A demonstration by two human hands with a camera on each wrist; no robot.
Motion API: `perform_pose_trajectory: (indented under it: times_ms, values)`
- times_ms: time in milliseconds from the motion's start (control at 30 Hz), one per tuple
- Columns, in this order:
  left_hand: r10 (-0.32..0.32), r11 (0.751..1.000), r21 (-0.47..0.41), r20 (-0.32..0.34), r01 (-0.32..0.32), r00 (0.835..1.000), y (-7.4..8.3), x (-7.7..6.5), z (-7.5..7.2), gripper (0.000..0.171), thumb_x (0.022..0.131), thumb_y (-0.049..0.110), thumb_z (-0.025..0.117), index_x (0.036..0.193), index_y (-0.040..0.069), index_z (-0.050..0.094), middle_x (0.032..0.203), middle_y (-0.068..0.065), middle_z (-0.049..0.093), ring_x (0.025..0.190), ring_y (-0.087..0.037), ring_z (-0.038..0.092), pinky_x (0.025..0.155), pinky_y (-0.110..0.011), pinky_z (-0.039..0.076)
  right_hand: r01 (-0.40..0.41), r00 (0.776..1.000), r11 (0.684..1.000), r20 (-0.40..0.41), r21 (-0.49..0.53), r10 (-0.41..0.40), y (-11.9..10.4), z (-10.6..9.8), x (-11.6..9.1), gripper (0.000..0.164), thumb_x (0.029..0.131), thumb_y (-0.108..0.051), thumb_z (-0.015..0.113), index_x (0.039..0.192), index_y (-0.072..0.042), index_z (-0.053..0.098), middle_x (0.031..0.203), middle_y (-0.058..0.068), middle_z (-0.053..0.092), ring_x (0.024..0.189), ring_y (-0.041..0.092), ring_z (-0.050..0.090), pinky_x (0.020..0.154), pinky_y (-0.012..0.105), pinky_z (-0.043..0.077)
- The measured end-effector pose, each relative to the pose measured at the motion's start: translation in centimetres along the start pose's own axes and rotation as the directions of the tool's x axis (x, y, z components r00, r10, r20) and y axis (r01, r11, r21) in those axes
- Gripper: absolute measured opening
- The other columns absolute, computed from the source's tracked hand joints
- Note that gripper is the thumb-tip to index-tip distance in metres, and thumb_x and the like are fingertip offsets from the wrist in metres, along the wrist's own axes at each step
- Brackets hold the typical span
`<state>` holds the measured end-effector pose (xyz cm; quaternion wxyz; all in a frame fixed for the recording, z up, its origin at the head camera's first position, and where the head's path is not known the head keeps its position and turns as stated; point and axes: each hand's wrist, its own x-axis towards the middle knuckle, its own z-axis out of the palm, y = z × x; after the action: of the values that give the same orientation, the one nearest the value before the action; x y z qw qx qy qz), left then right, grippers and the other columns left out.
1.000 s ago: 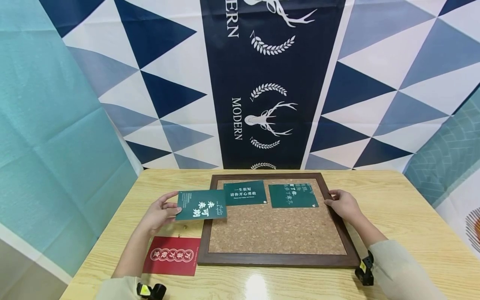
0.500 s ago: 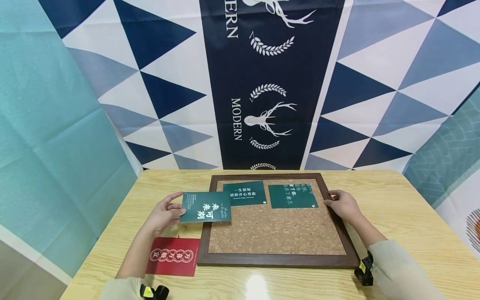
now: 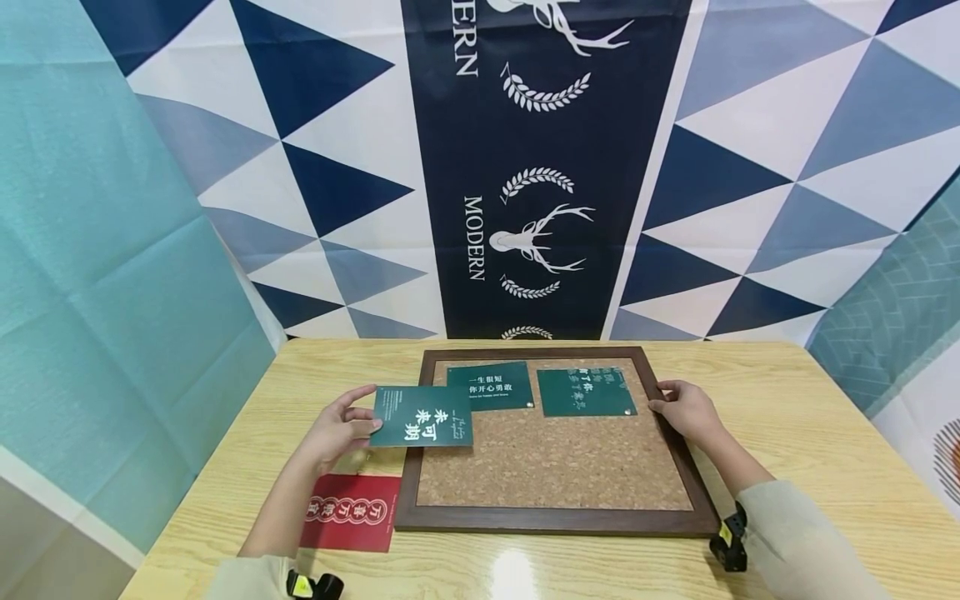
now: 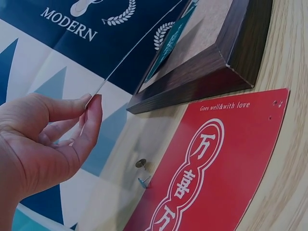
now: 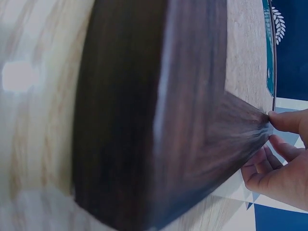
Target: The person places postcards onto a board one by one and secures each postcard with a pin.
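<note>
My left hand [image 3: 339, 429] pinches a green card [image 3: 408, 410] with white writing by its left edge, thumb and fingertips together. In the left wrist view that card [image 4: 130, 52] shows edge-on, raised above the table. It overlaps the left side of a corkboard [image 3: 555, 462] in a dark wood frame. Two other green cards lie on the cork, a left one [image 3: 498, 392] partly covered by the held card and a right one [image 3: 558, 398]. My right hand [image 3: 688, 410] grips the frame's right rail, thumb on top in the right wrist view.
A red card [image 3: 352, 525] with white lettering lies on the wooden table [image 3: 787, 433], left of the board and partly behind my left forearm. Two thumbtacks, a metallic one [image 4: 140, 163] and a blue one [image 4: 143, 183], lie beside it. A patterned cloth [image 3: 345, 192] hangs behind.
My left hand has carried the green card to the right and slightly toward me, farther over the board and its left card. My right hand has stayed on the frame.
</note>
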<state>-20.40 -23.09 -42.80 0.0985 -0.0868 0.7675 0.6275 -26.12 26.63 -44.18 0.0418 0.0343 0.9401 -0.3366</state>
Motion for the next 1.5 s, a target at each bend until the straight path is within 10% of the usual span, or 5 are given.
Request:
perform_pose_trajectory:
  times_ms: [1500]
  values:
    - [0.002,0.999,-0.054,0.049,0.000,0.999,-0.6,-0.8,3.9,0.057,0.079,0.002,0.061,0.129,0.022,0.042,0.093,-0.009,0.050,0.067,-0.016,0.051,0.061,-0.029,0.050,0.006,1.000,1.000,-0.006,0.006,-0.006,0.1,-0.1,0.0,0.049,0.087,-0.016,0.051,0.125,0.011,0.038,0.108,0.031,0.049,0.091,0.035,0.053,0.065,0.035,0.048]
